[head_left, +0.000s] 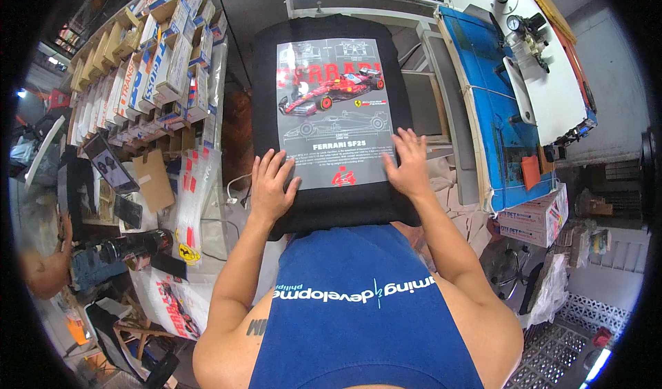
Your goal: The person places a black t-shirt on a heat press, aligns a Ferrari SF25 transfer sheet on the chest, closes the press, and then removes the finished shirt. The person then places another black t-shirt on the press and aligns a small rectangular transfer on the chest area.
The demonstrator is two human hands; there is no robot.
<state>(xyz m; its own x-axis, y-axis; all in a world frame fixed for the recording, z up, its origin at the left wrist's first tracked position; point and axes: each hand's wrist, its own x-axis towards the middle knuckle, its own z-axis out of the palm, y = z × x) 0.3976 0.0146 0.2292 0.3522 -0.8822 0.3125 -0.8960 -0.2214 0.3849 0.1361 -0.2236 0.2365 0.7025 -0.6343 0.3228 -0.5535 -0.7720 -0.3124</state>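
Black fabric [334, 210], looking like a garment, is stretched over a board in front of me. On it lies a glossy transfer film [334, 123] printed with a red racing car, line drawings and lettering on grey. My left hand [273, 181] rests flat at the film's lower left edge, fingers spread and pointing away from me. At the lower right edge, my right hand [412, 165] lies flat too, its fingers apart. Neither hand grips anything; both touch the film's margin and the fabric beside it.
Stacked narrow cardboard boxes [158, 72] fill the far left. Nearer stand a tablet-like screen [110, 163] and a hanging printed film strip [196, 203]. Another person's arm [55, 261] shows at the left rim. To the right are a blue panel [483, 92], a pressure gauge [514, 23] and a carton [534, 218].
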